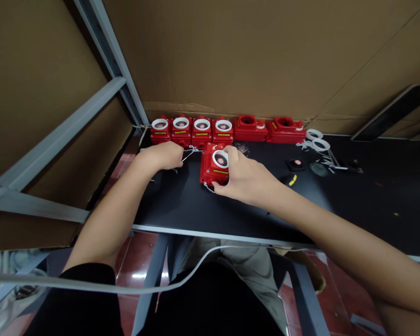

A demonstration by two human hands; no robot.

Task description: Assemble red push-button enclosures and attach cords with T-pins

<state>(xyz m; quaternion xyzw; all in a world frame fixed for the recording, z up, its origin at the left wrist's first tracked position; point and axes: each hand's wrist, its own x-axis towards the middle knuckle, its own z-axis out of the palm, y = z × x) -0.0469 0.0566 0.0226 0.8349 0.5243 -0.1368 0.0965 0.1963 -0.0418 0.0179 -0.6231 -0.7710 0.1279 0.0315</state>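
My right hand is closed around the right side of a red box with a white ring and a yellow label on its face. The box rests on the black table top, slightly tilted. A white cord shows at its lower corner. My left hand is closed to the left of the box, its fingers mostly turned away from view. From it a thin, light-coloured rod or wire points toward the box. White stringy bits lie by the box's upper left corner.
Several similar red boxes stand along the cardboard wall; two on the right lack white rings. Loose white rings, small pieces and a yellow item lie on the right. A white cable crosses before my lap.
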